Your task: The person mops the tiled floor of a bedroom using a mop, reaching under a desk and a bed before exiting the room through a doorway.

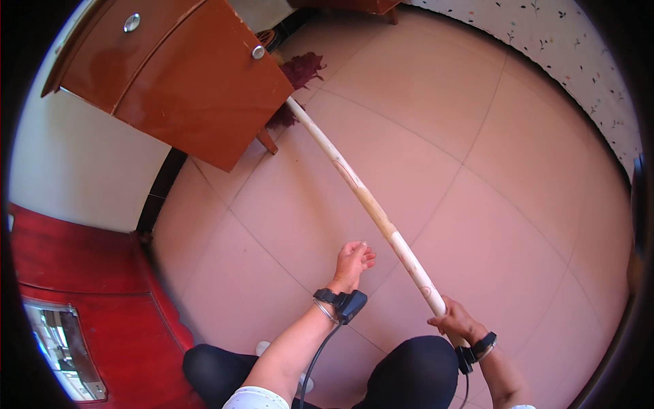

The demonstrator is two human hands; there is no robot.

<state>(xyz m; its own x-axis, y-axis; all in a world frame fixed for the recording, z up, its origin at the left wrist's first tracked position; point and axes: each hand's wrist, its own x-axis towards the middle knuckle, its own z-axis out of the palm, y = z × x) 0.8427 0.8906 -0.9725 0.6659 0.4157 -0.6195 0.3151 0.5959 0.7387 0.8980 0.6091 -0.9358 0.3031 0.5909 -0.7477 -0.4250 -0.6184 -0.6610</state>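
A mop slants across the view, its long pale handle [371,204] running from my lap up to the cabinet. Dark red strands of the mop head [303,70] show beside and beneath the cabinet's corner; the rest is hidden by it. My right hand [455,320] is wrapped round the lower end of the handle, beside my right knee. To the left of the handle, and apart from it, my left hand [354,264] hangs with loosely bent fingers and holds nothing. Both wrists wear black strapped devices with cables.
The brown wooden cabinet [204,75] with round knobs stands at the far left on short legs. A red glossy piece of furniture [82,273] lies at the left. Patterned fabric [545,48] hangs at the far right. Pinkish floor tiles [490,218] spread between them.
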